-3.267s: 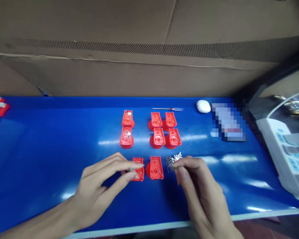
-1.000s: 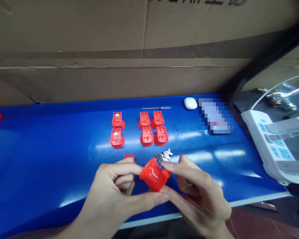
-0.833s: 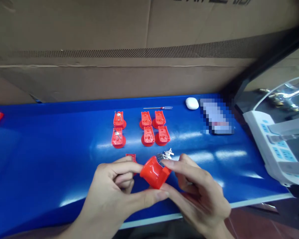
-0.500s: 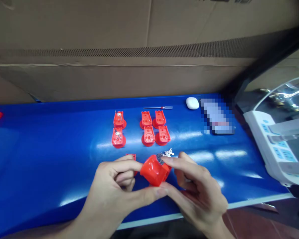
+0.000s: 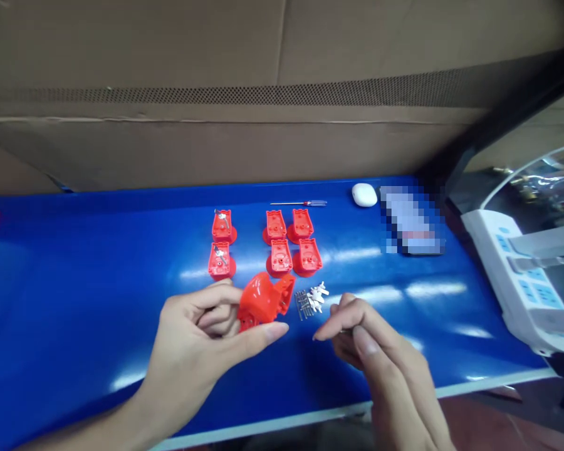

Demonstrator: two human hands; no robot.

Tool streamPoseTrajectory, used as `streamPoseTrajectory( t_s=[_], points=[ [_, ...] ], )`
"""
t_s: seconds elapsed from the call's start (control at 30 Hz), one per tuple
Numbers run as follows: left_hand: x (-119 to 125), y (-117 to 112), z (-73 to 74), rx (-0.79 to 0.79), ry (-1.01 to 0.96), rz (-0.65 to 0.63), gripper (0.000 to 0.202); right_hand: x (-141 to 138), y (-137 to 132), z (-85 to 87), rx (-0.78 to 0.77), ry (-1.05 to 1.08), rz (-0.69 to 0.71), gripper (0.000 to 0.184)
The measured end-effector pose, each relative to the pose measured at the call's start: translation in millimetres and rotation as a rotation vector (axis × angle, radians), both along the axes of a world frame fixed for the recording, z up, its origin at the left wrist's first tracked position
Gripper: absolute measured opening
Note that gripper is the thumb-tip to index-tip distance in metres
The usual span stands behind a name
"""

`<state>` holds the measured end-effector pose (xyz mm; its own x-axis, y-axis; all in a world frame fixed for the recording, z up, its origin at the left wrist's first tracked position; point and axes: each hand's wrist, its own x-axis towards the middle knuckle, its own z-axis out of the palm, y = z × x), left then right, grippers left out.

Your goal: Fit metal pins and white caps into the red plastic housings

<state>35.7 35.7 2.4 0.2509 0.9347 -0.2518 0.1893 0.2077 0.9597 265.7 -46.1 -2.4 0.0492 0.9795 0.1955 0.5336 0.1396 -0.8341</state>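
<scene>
The hands are apart — the left hand (image 5: 192, 338) grips a red plastic cup-shaped housing (image 5: 263, 302), while the right hand (image 5: 376, 357), fingertips pinched, sits just beside a small heap of silver metal clips (image 5: 310, 299) on the blue bench (image 5: 75, 263).

Left hand (image 5: 195, 335) holds a red plastic housing (image 5: 262, 302).

The red housing (image 5: 261, 302) in the left hand (image 5: 192, 341) is smooth, glossy plastic. Just beyond the right hand (image 5: 373, 351), the small pins (image 5: 303, 305) look like grey metal. The surface (image 5: 98, 300) under the hands is shiny blue, and the cardboard (image 5: 216, 69) beyond is matt brown.
</scene>
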Motion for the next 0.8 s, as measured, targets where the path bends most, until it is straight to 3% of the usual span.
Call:
streamPoseTrajectory(
  t_s=[0.1,0.2,0.33,0.43,0.57,0.8],
  points=[
    [-5.0,-3.0,-6.8,0.002,0.004,0.016,0.031,-1.9,2.8,6.3,-0.069,0.083,0.078,0.035],
    [-9.5,-7.0,-11.0,-0.019,-0.006,0.011,0.031,-9.4,4.8,5.2,0.009,0.094,0.104,0.045],
    [-12.5,-9.0,-12.9,-0.014,-0.008,-0.003,0.034,-23.4,3.7,-3.4,0.138,0.05,-0.11,0.047],
    [-12.2,-8.4,-10.9,0.011,0.011,0.007,0.041,-31.3,2.6,-7.5,0.17,-0.005,-0.217,0.039],
    [-10.5,-7.0,-8.6,0.043,0.009,0.016,0.04,-34.6,4.7,-9.2,0.252,-0.109,-0.201,0.024],
    [-10.1,-7.2,-11.9,0.022,-0.006,0.023,0.038,-37.6,12.5,-8.1,0.314,-0.151,-0.153,0.024]
  ],
)
